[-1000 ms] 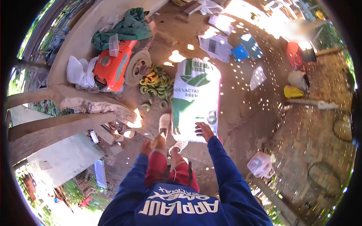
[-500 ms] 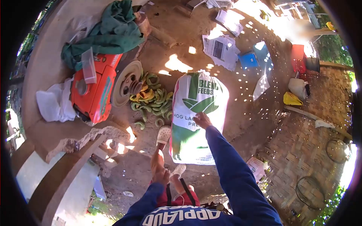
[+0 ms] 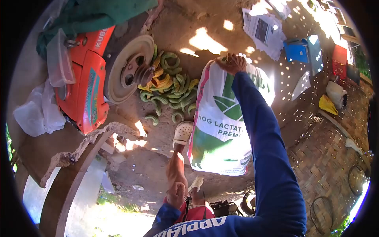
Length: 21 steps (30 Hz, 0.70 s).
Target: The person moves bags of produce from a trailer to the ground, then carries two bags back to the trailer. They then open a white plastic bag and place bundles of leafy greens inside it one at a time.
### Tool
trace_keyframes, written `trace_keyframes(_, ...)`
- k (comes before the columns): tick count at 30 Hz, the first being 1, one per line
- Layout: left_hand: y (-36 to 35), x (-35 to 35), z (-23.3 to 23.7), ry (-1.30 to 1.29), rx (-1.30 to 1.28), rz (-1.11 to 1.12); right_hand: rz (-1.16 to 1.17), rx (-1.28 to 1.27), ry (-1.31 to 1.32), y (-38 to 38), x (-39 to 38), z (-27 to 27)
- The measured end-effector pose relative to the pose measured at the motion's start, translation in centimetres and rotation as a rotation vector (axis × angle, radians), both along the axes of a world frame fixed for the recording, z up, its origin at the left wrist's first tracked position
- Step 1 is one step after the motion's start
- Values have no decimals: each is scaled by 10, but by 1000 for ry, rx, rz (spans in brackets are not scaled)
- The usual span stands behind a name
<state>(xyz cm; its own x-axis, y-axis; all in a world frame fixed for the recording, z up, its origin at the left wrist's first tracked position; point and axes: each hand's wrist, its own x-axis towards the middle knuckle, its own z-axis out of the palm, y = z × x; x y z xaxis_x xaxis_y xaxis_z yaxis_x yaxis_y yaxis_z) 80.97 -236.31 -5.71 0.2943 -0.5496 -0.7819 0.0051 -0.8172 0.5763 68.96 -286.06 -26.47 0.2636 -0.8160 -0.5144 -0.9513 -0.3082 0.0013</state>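
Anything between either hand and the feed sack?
Right hand: nothing visible, it's at the top end of the sack. Left hand: down by the leg; the nearer clog looks close to its path to the sack's bottom end.

The sack (image 3: 223,126) is white, with green leaf shapes and broad green areas printed on it. The words "HOG LACTAT" and "PREM" can be read in dark green letters; the rest of these words is covered. It looks full and rounded, with soft wrinkles, and a pink strip runs along its left edge. It rests on the brown ground (image 3: 158,134), a little slanted in the view, with strong sunlight on parts of it.
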Motion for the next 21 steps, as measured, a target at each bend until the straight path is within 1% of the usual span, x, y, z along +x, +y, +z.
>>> trace_keyframes(1, -7, 0, 6, 32, 3, -10, -29, 25, -8, -1, -2, -6)
trace_keyframes(2, -7, -1, 7, 36, 9, -14, -37, 0, -13, -3, -3, -9)
trace_keyframes(3, -7, -3, 8, -3, -20, -48, -41, -1, -8, -3, -6, -6)
trace_keyframes(5, -9, -8, 7, -41, -60, -79, -12, 164, 75, -7, -6, 5)
trace_keyframes(6, -9, -10, 8, -31, -28, -73, 26, 71, 50, 0, -11, 5)
trace_keyframes(7, -7, -13, 13, -20, 2, -68, 26, 65, 52, 8, -13, 12)
trace_keyframes(9, 6, -24, 8, -55, -48, -87, 58, 41, -6, 17, -20, 35)
trace_keyframes(10, 13, -28, 4, -92, -85, -116, 65, 77, -40, 23, -28, 48)
trace_keyframes(11, 18, -32, 2, -90, -104, -119, 78, 43, -39, 32, -36, 56)
trace_keyframes(13, 29, -41, -1, -121, -114, -152, 169, -218, -86, 58, -53, 72)
trace_keyframes(14, 34, -45, -3, -119, -129, -156, 126, -81, -56, 66, -57, 93)
trace_keyframes(15, 38, -49, -6, -175, -163, -154, 81, 56, -28, 75, -61, 114)
trace_keyframes(16, 42, -54, -7, -231, -201, -153, 103, 23, -69, 88, -70, 129)
trace_keyframes(17, 47, -58, -5, -229, -222, -162, 94, 107, -54, 96, -79, 142)
trace_keyframes(19, 51, -70, -3, -216, -206, -160, 82, -31, -171, 129, -103, 157)
trace_keyframes(20, 49, -78, 5, -193, -226, -123, 84, -77, -211, 146, -113, 170)
trace_keyframes(21, 56, -85, -1, -197, -250, -128, 90, -124, -252, 162, -123, 181)
